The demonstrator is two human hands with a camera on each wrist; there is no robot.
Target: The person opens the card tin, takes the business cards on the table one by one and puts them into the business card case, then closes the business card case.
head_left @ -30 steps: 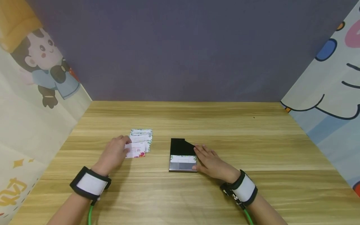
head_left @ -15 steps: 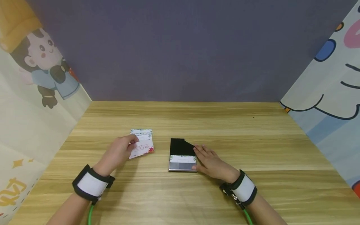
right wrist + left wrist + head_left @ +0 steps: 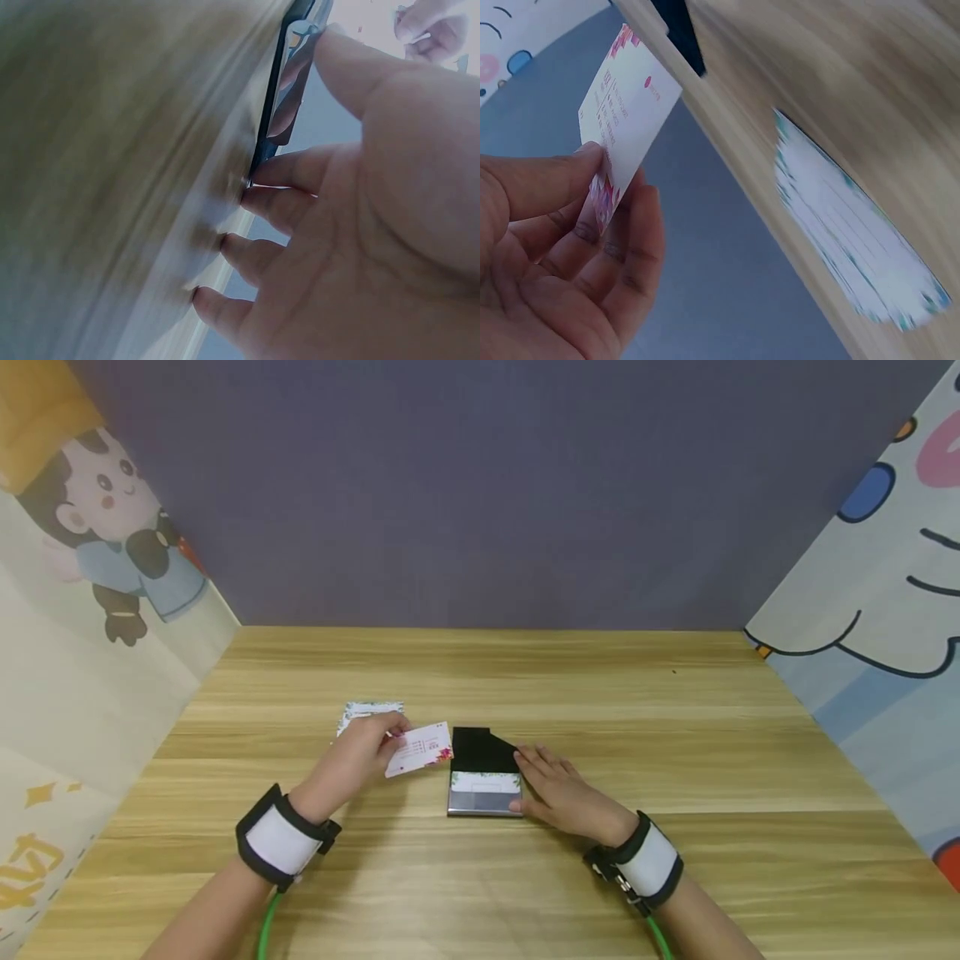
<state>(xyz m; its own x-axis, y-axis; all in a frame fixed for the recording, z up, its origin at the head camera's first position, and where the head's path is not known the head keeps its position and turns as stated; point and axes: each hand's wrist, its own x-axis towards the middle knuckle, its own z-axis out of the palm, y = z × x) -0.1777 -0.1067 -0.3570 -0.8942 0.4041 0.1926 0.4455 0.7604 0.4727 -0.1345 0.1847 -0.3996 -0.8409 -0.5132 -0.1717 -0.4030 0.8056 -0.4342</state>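
Note:
My left hand (image 3: pixel 352 762) pinches a white business card (image 3: pixel 426 750) with pink flower corners between thumb and fingers. The card is raised off the table, its right edge close to the card case. That metal business card case (image 3: pixel 483 807) lies with its black lid (image 3: pixel 472 747) opened away from me; a white card with green leaves (image 3: pixel 486 782) sits inside. My right hand (image 3: pixel 573 797) rests at the case's right side, fingers extended, thumb at the near right corner. In the right wrist view, fingertips touch the table along the case (image 3: pixel 289 94).
Several leaf-bordered cards (image 3: pixel 847 232) lie overlapped on the wooden table (image 3: pixel 675 735), partly hidden behind my left hand in the head view. A dark grey panel (image 3: pixel 495 493) rises at the back, with cartoon-printed walls on both sides.
My left hand slid the pink-flowered card off the overlapped cards, lifted it, and carried it right toward the card case. My right hand and the case stayed in place.

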